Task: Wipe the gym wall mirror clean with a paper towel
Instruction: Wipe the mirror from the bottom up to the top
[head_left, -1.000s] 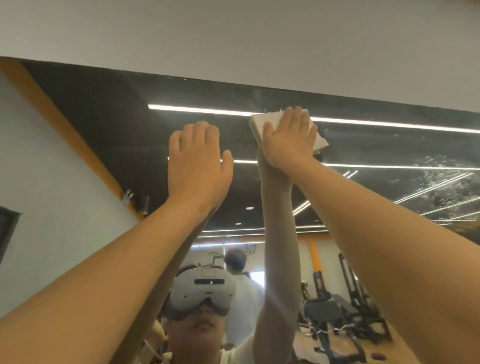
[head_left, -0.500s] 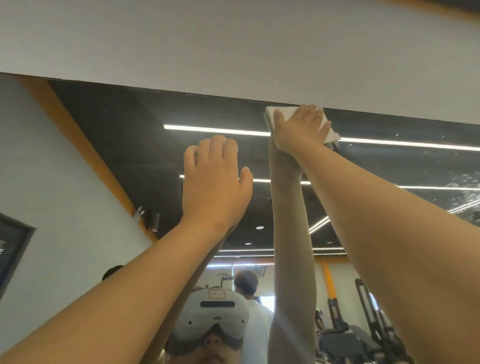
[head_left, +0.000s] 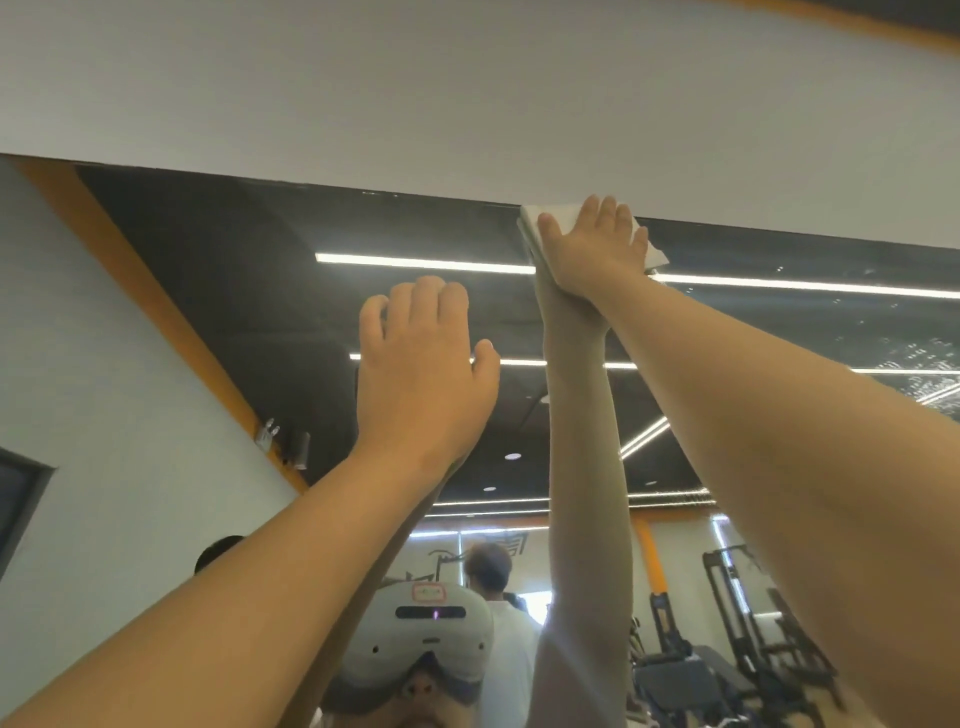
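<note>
gym wall mirror (head_left: 234, 291) fills the middle and lower frame, with a plain white wall (head_left: 467, 93) above it. the mirror's top edge runs as a dark line across the upper third of the frame. reflected in the glass: ceiling light strips (head_left: 426, 264), an orange wall band (head_left: 156, 322), weight machines (head_left: 737, 623) at lower right, a second person (head_left: 488, 566) at lower centre, and the wearer's grey headset (head_left: 421, 639).

right hand (head_left: 592, 254): upper centre-right of the frame, arm raised high. fingers straight, thumb spread, palm flat on a folded white paper towel (head_left: 532, 223). the hand presses the towel to the glass rather than gripping it. the towel's upper edge sits at the line where glass meets wall, and its corners show on either side of the hand.

left hand (head_left: 421, 374): centre of the frame, lower than the right. fingers nearly straight, nothing held. the palm faces the glass and appears to brace on it, but contact cannot be confirmed.

progress, as a judgement: wiping is under way, with the towel on the top margin of the glass. glass at the left and centre of the frame shows no visible marks. a patch of white specks (head_left: 914, 364), likely spray or residue, sits at the far right of the frame, well apart from the towel. that area is outstanding. the lower glass is largely hidden behind the arms and cannot be assessed. task judged partly done, not complete.
</note>
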